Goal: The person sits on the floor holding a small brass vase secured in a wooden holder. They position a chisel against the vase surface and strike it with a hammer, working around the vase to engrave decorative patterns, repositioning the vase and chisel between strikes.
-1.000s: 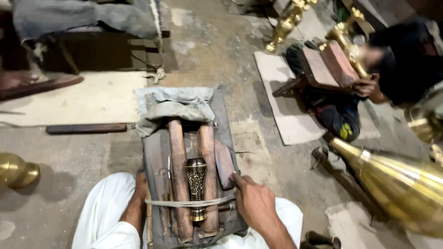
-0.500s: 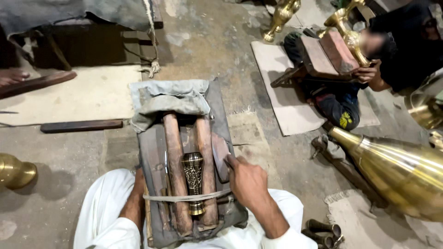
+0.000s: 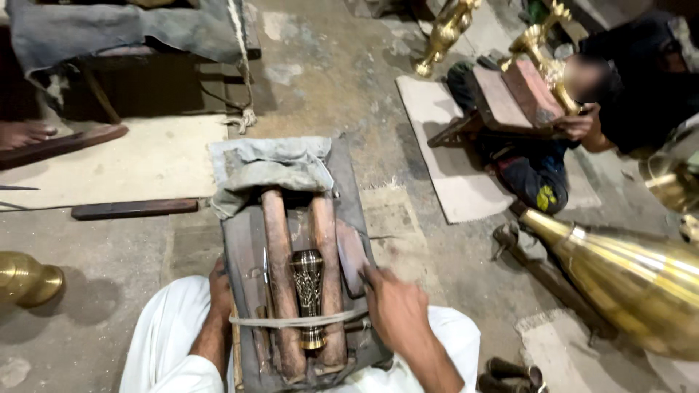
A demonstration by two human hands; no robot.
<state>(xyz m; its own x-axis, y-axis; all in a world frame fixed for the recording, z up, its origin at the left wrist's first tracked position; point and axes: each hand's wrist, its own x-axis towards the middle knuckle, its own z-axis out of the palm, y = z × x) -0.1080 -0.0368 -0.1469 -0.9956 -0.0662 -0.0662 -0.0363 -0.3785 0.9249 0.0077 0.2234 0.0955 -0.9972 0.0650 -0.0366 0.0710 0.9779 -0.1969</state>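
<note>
A dark work board (image 3: 240, 240) rests on my lap. Two wooden rods (image 3: 277, 240) lie lengthwise on it. An engraved brass piece (image 3: 307, 284) sits between them, and a pale cord (image 3: 342, 317) crosses over all three. My left hand (image 3: 220, 291) grips the board's left edge. My right hand (image 3: 393, 309), blurred, closes on the lower end of a flat wooden block (image 3: 352, 251) at the board's right side. A thin metal tool (image 3: 266, 266) lies beside the left rod.
A grey cloth (image 3: 269, 164) covers the board's far end. A large brass vessel (image 3: 626, 269) lies to the right, and a brass pot (image 3: 25, 280) stands at the left. Another person (image 3: 626, 94) sits at the upper right with a board (image 3: 520, 94). A dark stick (image 3: 135, 209) lies on the floor.
My right hand has moved up from the cord to the wooden block at the board's right side. My view has shifted slightly. The left hand stays at the board's edge.
</note>
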